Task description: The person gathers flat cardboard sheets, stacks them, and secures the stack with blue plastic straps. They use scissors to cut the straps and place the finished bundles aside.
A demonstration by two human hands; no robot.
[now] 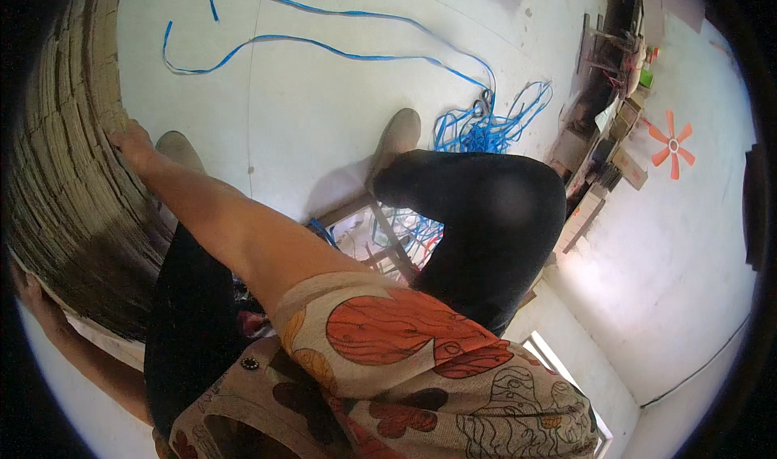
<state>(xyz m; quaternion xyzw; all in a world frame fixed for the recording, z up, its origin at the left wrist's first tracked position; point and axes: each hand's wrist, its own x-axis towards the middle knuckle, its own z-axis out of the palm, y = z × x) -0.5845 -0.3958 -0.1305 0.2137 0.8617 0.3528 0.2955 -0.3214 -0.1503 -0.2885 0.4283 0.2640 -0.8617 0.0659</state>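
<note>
A thick stack of brown sheets [69, 192], which look like cardboard with rough edges, fills the left side. My right arm reaches across my body, and my right hand [134, 146] grips the stack's far edge with its fingers bent against the layers. Down at the lower left, my left hand [31, 291] holds the near edge of the same stack. That hand is dim and close to the rim of the picture, and the stack partly hides its fingers.
Blue strapping [348, 56] trails over the pale floor to a tangled heap [477, 135] with scissors [483, 103] on it. A wooden frame [392, 240] stands between my spread legs. Shelves with boxes [623, 127] and an orange fan [673, 145] are at the right.
</note>
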